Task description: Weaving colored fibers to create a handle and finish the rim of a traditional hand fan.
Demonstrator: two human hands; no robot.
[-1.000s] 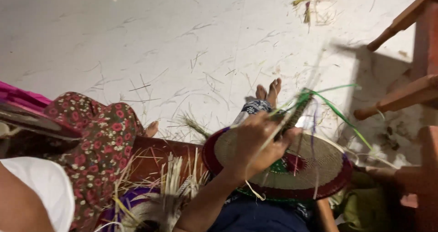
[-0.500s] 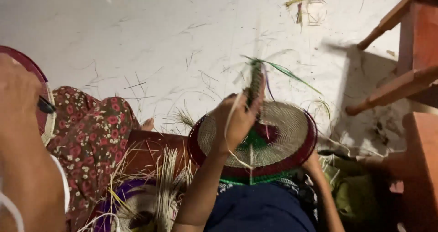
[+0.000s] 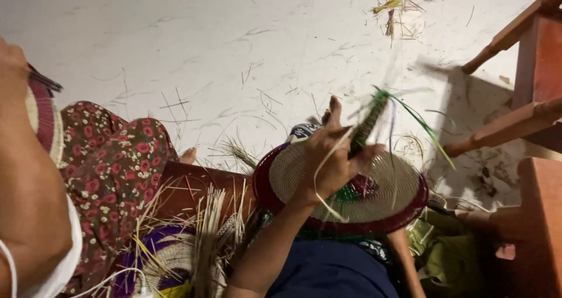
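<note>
A round woven disc (image 3: 404,187), pale straw with a dark red rim and green and red at its middle, rests on my lap. My left hand (image 3: 331,160) lies over its top and is closed on a blurred bundle of green and dark strands (image 3: 367,122) that points up and to the right. Long green strands (image 3: 424,128) and a pale straw trail off it. My right forearm (image 3: 404,257) runs under the disc, which hides the hand. My toes (image 3: 331,112) show beyond the disc.
A person in a red floral dress (image 3: 111,163) sits at my left, one arm (image 3: 26,175) raised beside another woven disc (image 3: 41,119). Loose straw bundles (image 3: 205,239) lie by a purple-rimmed basket (image 3: 140,257). Wooden furniture legs (image 3: 509,125) stand at the right. Straw scraps litter the white floor (image 3: 234,40).
My left hand lifted the strand bundle off the disc, then tilted it to the right. The other person's arm came up into view at the left.
</note>
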